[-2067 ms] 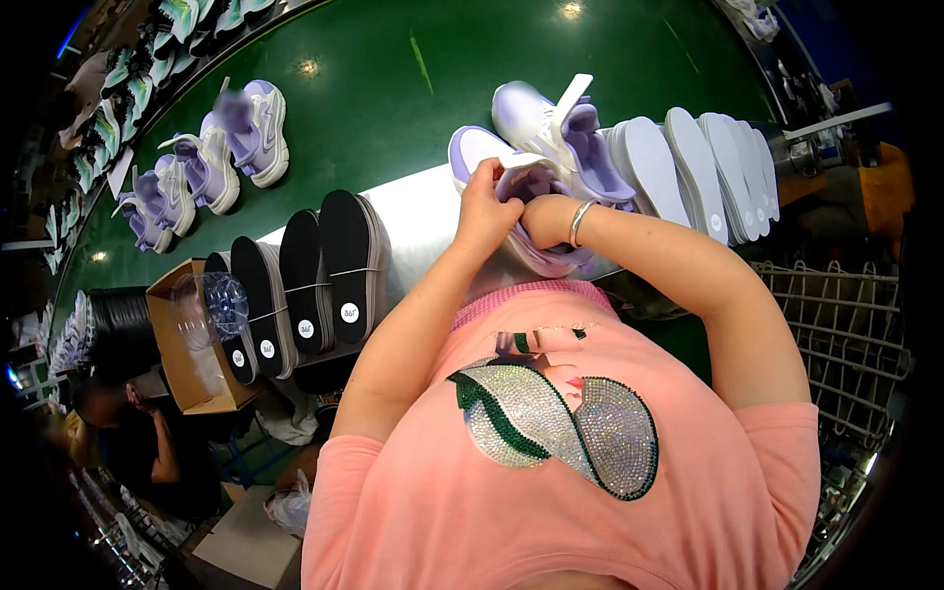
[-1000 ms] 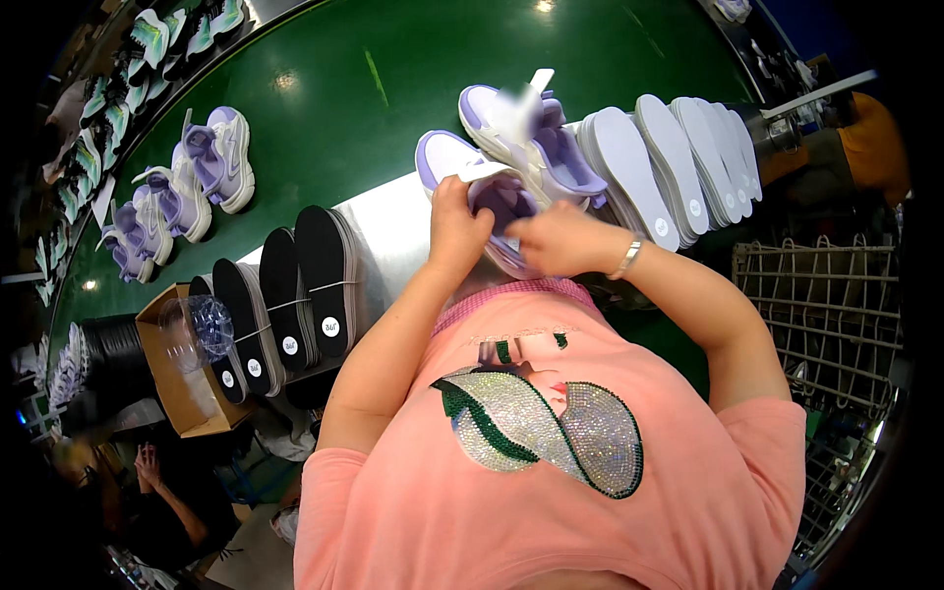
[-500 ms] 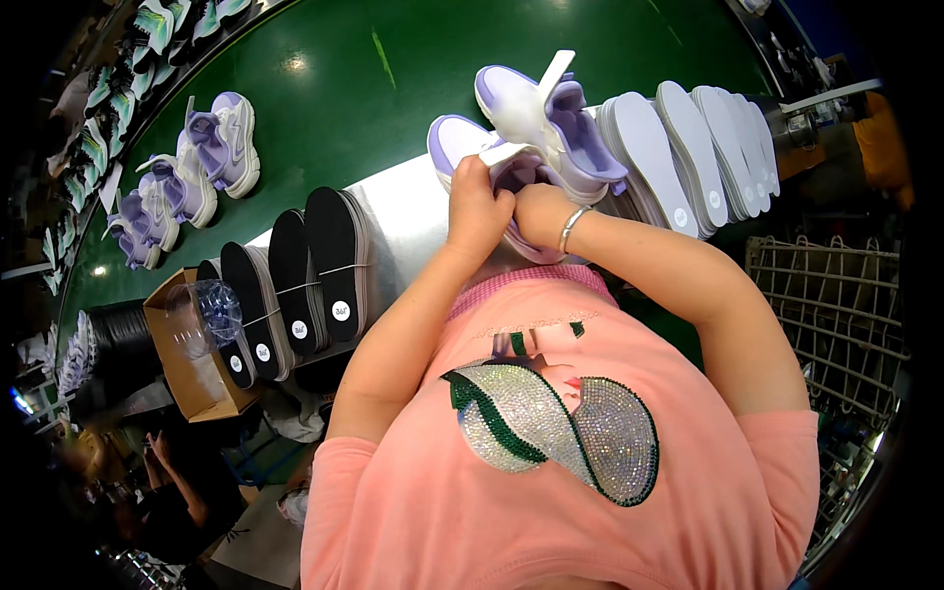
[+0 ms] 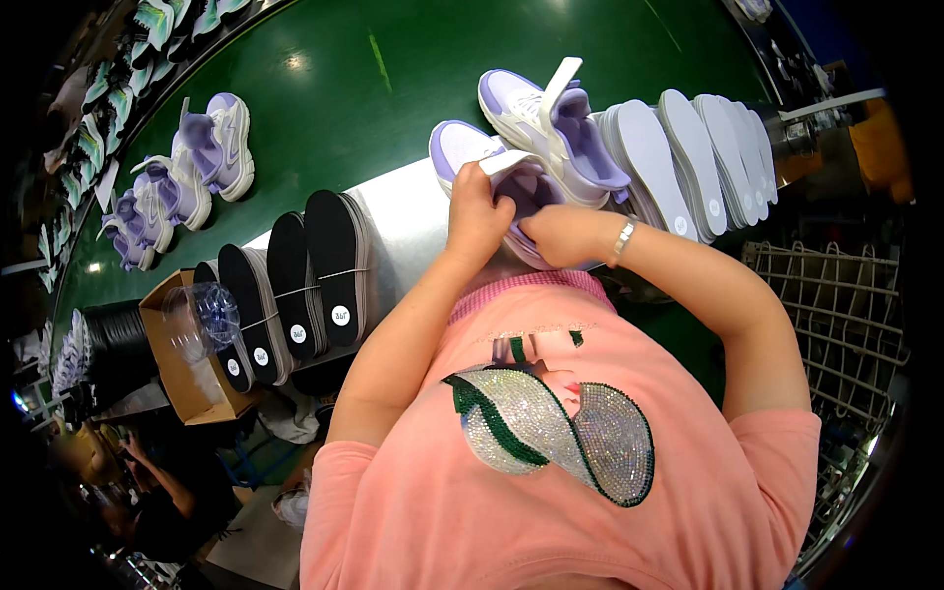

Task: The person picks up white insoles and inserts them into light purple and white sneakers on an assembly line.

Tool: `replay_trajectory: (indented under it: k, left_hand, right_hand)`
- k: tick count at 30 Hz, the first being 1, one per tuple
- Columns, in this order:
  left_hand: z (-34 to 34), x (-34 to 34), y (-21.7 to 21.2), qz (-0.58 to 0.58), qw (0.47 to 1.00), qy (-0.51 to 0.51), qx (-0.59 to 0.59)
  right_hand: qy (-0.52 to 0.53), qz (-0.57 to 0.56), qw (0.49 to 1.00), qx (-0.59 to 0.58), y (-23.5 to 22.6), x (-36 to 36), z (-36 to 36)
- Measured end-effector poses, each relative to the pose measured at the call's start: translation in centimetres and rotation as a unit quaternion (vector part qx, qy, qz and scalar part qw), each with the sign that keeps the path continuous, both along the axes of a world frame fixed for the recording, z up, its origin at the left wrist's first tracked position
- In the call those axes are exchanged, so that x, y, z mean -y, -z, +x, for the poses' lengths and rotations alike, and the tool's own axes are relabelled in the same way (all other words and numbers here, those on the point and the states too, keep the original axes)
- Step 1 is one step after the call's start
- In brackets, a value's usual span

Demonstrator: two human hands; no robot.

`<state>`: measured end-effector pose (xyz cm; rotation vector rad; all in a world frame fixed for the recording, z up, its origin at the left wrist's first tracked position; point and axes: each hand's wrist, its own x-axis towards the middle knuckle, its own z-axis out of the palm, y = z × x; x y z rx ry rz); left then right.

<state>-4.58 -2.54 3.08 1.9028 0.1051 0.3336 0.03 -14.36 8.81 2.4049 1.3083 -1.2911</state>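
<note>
A white and lavender sneaker (image 4: 458, 144) sits in front of me, its toe pointing away and its white tongue pulled up. My left hand (image 4: 477, 218) is closed on its left side, thumb at the collar of the opening. At the heel end, the fingers of my right hand (image 4: 568, 236) curl over the collar, partly hidden from sight. Just beyond and to the right, touching it, stands a matching sneaker (image 4: 516, 98) with its tongue raised. Whether an insole lies inside the near sneaker cannot be made out.
White insole stacks (image 4: 644, 162) line up at right, black insole stacks (image 4: 334, 261) at left, on a metal ledge (image 4: 403, 211). Several lavender sneakers (image 4: 228, 147) stand on the green surface (image 4: 324, 108). A cardboard box (image 4: 231, 401) and a wire rack (image 4: 836, 315) flank me. Another person's arm (image 4: 162, 477) shows lower left.
My right hand has drawn back from inside the near sneaker to its heel collar, turning slightly. The opening shows more. My left hand keeps its hold. The sneakers at left have shifted slightly left.
</note>
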Motion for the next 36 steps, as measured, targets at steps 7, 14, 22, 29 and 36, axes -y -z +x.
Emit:
replay_trajectory:
  k: [7,14,22,29,36]
  left_hand:
    - [0.1,0.5,-0.3,-0.013,0.999,-0.020,-0.032]
    - [0.1,-1.1,0.4,-0.015,1.000,-0.020,-0.009]
    - [-0.8,-5.7,-3.6,0.202,0.966,-0.156,0.044]
    - [2.8,1.2,-5.9,0.171,0.979,0.012,0.108]
    - [8.1,3.7,-1.3,0.051,0.995,0.051,-0.068]
  right_hand:
    - [-0.048,-0.020,0.998,0.024,0.6,2.4,-0.9]
    - [0.028,0.216,0.976,0.008,0.0,3.3,-1.3]
    - [0.188,0.277,0.865,0.373,2.0,8.6,0.6]
    - [0.194,0.325,0.882,0.282,0.3,11.2,1.3]
    - [0.396,0.174,0.757,0.490,0.8,20.0,8.0]
